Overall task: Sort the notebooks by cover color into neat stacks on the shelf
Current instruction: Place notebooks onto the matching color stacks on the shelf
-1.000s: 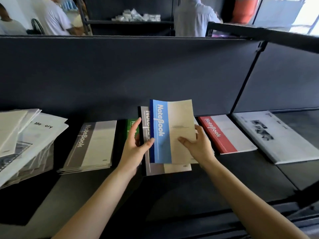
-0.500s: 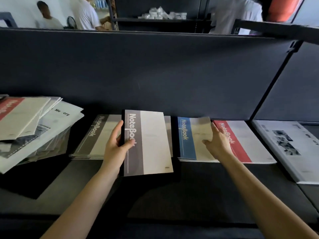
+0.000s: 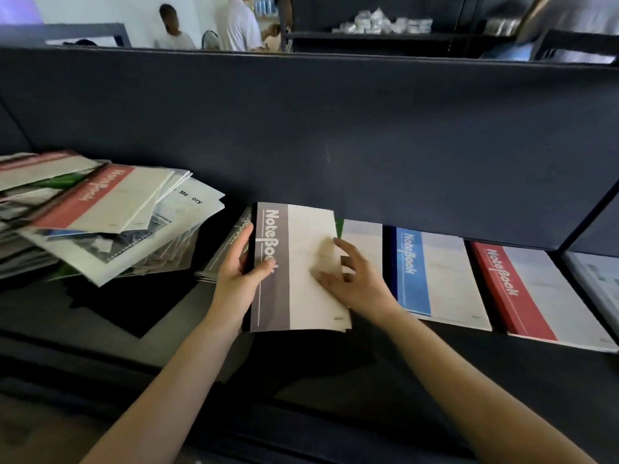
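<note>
On the shelf [image 3: 435,380] the left hand [image 3: 239,279] grips the grey notebook [image 3: 301,279] by its spine, the right hand [image 3: 355,283] rests spread fingers on its cover, with a blue notebook [image 3: 435,279] and a red notebook [image 3: 522,293] at 3 o'clock and a jumbled pile [image 3: 100,216] at 9.

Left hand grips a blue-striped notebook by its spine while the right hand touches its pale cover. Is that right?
No: the head view shows the left hand gripping a grey-striped notebook; the blue-striped notebook lies flat further right. The right hand does touch the pale cover.
</note>
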Motion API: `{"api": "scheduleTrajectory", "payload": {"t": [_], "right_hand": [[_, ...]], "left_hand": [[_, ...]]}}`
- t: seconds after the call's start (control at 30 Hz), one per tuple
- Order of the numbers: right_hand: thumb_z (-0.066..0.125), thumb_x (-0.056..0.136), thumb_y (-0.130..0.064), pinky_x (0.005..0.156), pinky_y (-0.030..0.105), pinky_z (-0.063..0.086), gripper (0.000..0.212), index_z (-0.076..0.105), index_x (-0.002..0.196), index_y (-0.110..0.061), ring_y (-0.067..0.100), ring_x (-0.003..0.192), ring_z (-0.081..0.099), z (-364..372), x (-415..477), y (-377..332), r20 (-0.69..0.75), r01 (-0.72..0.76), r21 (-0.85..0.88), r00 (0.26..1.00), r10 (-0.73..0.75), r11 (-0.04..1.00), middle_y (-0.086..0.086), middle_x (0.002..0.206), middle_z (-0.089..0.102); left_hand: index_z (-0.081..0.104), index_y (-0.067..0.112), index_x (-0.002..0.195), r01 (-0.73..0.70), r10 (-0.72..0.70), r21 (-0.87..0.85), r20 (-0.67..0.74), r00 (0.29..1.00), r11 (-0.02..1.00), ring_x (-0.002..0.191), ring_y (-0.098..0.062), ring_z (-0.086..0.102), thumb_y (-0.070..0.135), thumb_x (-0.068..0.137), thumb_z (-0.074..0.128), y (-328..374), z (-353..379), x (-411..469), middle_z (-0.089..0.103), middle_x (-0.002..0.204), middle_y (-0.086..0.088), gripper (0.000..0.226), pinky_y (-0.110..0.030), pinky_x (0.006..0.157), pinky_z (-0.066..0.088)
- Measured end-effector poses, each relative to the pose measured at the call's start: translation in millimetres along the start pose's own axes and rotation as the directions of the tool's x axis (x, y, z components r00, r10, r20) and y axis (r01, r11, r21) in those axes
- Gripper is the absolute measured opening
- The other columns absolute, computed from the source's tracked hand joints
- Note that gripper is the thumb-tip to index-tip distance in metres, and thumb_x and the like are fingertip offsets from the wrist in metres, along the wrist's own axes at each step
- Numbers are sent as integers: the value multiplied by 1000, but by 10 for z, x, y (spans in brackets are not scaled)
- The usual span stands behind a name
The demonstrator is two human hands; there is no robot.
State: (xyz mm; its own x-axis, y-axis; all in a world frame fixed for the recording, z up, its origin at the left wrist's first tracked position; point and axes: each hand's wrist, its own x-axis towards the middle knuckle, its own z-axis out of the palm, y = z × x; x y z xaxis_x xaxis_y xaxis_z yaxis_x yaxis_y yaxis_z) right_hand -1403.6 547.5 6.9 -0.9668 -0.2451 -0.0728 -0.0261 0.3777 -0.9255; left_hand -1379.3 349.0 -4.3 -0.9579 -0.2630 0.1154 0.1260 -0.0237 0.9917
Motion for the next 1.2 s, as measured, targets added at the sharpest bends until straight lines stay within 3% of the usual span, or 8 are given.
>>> {"api": "scheduleTrajectory", "payload": {"t": [0.2, 0.27, 0.37, 0.53, 0.7, 0.93, 1.1, 1.2], "right_hand": [[64, 90, -17, 76, 26, 54, 59, 36, 141, -28, 15, 111, 57, 488, 247, -137, -186, 55, 139, 982, -29, 989, -9, 122, 52], [61, 92, -15, 89, 37, 54, 56, 38, 141, -28, 19, 121, 52, 654, 349, -195, -291, 67, 70, 956, -44, 995, -3, 134, 50], [58, 93, -12, 103, 29, 41, 53, 41, 142, -22, 20, 127, 46, 849, 518, -279, -358, 46, -32, 932, -55, 998, 1, 142, 45], [48, 94, -5, 90, 11, 28, 57, 31, 148, -9, 25, 131, 40, 1062, 787, -349, -301, -61, -233, 954, -12, 971, 13, 148, 33], [41, 90, -3, 118, 37, 15, 62, 20, 149, -3, 35, 147, -2, 1331, 916, -329, -152, -106, -447, 987, 42, 888, 20, 158, -9], [32, 99, -15, 118, 37, 13, 52, 21, 150, -7, 37, 146, -2, 1456, 993, -326, -147, -155, -549, 985, 88, 821, 21, 158, -8], [41, 97, -30, 108, 36, 32, 58, 25, 149, -12, 32, 144, 17, 1412, 1018, -353, -167, -185, -570, 980, 108, 801, 15, 159, -5], [47, 94, -24, 116, 38, 23, 61, 24, 150, -14, 34, 147, 6, 1413, 974, -419, -178, -151, -520, 982, 67, 841, 13, 159, -11]], "left_hand": [[21, 31, 150, 82, -102, 236, 74, 992, 968, 118, 2, 43, 5, 85, 69, 94, -373, 149, 42, 135, 11, 85, -22, 96, 41], [17, 29, 152, 25, -85, 415, 128, 988, 909, 126, -6, 41, 8, 82, 73, 61, -492, 200, 40, 136, 9, 91, -28, 105, 36], [29, 21, 148, -130, 34, 686, 153, 988, 716, 141, -18, 28, 13, 84, 72, -14, -646, 291, 30, 150, -4, 78, -21, 109, 21], [42, 18, 143, -235, -25, 771, 309, 951, 591, 147, -21, 16, 29, 90, 65, -72, -819, 533, 12, 160, -8, 58, -23, 114, 15], [26, 29, 150, -358, -159, 871, 427, 890, 336, 148, -33, 0, 61, 83, 59, -173, -943, 692, -2, 162, 0, 81, -47, 119, 10], [26, 30, 150, -251, -205, 832, 392, 897, 495, 145, -28, 21, 54, 77, 70, -213, -1073, 825, 6, 160, -17, 88, -33, 109, 32], [16, 35, 150, -251, -245, 834, 409, 879, 491, 148, -30, 7, 48, 78, 71, -227, -1030, 826, 5, 160, -20, 91, -38, 112, 29], [5, 28, 153, -263, -250, 837, 418, 873, 481, 147, -36, -1, 43, 81, 70, -126, -982, 722, -8, 158, -25, 98, -42, 118, 17]]}}
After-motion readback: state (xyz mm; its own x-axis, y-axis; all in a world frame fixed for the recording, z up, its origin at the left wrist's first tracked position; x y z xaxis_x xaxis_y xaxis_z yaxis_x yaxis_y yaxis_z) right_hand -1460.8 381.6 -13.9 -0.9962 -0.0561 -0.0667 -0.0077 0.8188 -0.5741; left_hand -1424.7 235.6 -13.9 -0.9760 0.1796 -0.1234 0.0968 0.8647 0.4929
